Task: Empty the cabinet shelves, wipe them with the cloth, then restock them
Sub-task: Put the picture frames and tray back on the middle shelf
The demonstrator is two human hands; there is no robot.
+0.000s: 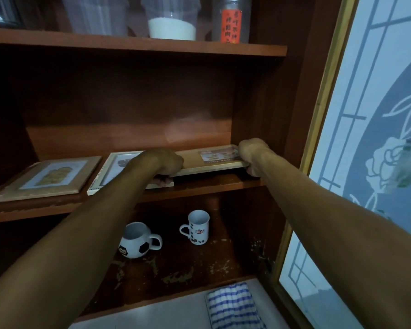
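Note:
A pale wooden tray (211, 160) with a printed label lies at the right end of the middle shelf (199, 186). My left hand (166, 163) grips its left edge and my right hand (252, 155) grips its right edge, fingers curled underneath. The tray's left end overlaps a white-framed picture (114, 169). A wood-framed picture (48, 178) lies flat further left. On the lower shelf stand a football-patterned mug (135, 241) and a tall white mug (197, 227). A blue-and-white striped cloth (233, 305) lies on the white surface below.
The upper shelf (138, 43) holds clear plastic containers, one with white powder (172, 27), and a jar with an orange label (230, 22). An open frosted-glass cabinet door (365, 138) stands close on the right. The lower shelf surface is scuffed.

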